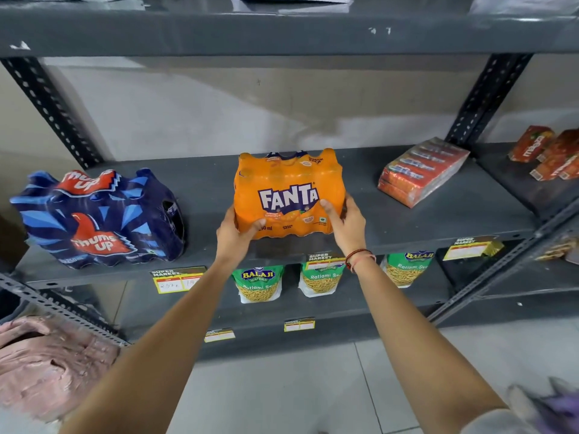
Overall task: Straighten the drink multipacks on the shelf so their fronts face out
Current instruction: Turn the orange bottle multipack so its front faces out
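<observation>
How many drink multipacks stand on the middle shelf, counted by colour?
Orange Fanta pack, held by the left hand and right hand: 1
Dark blue Thums Up pack: 1
Red wrapped carton pack: 1
Total: 3

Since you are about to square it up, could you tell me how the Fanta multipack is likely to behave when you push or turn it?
The Fanta multipack is probably heavy for its size, as the bottle shapes look full. Its glossy shrink-wrap may feel slippery, which could be why the left hand and right hand grip both lower corners. Its wide, flat base on the shelf suggests sliding, not tipping.
</observation>
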Action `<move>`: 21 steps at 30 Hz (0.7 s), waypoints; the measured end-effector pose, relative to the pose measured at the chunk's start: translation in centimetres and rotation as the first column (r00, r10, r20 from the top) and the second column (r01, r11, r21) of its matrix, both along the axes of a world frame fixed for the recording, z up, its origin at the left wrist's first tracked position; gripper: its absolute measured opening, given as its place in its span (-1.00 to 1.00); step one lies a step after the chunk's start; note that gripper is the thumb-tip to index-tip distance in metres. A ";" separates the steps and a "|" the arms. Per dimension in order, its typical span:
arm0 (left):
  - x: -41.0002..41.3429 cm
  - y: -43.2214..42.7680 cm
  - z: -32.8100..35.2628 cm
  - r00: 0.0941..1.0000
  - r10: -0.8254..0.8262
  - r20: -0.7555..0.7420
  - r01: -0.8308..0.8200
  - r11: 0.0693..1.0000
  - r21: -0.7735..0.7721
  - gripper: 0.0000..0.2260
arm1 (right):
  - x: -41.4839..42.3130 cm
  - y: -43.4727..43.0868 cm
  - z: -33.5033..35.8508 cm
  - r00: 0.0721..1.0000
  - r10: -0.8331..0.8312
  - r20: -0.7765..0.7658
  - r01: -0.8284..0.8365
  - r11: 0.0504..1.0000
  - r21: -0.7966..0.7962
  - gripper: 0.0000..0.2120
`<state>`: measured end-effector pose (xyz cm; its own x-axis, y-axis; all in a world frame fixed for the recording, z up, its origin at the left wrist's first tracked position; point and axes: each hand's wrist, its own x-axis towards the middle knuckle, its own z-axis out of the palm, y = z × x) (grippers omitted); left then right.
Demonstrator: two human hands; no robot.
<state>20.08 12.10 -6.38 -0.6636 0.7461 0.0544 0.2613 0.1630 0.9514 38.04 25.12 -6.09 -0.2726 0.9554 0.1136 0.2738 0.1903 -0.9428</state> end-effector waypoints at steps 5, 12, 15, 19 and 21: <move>1.3 -0.2 0.1 1.000 -0.010 0.008 0.010 1.000 -0.012 -0.39 | 1.3 -0.7 0.0 0.999 -0.038 0.029 0.037 0.999 0.024 -0.43; 2.5 -0.6 0.3 1.000 0.019 0.004 -0.019 0.999 -0.028 -0.38 | 1.9 -1.0 0.6 0.998 -0.024 0.055 0.024 1.000 0.005 -0.44; 2.5 -0.8 0.2 1.000 0.011 0.003 -0.011 1.000 -0.026 -0.38 | 2.0 -1.2 0.5 0.998 -0.024 0.056 0.023 0.999 0.024 -0.45; 2.5 -1.1 0.1 1.000 0.000 -0.009 -0.001 1.000 -0.025 -0.38 | 2.2 -1.7 -0.1 0.998 -0.050 0.038 0.046 0.995 0.085 -0.49; 2.6 -1.3 0.0 1.000 0.001 -0.015 -0.001 1.000 -0.019 -0.39 | 2.4 -1.8 -0.3 0.998 -0.048 0.033 0.044 0.994 0.103 -0.49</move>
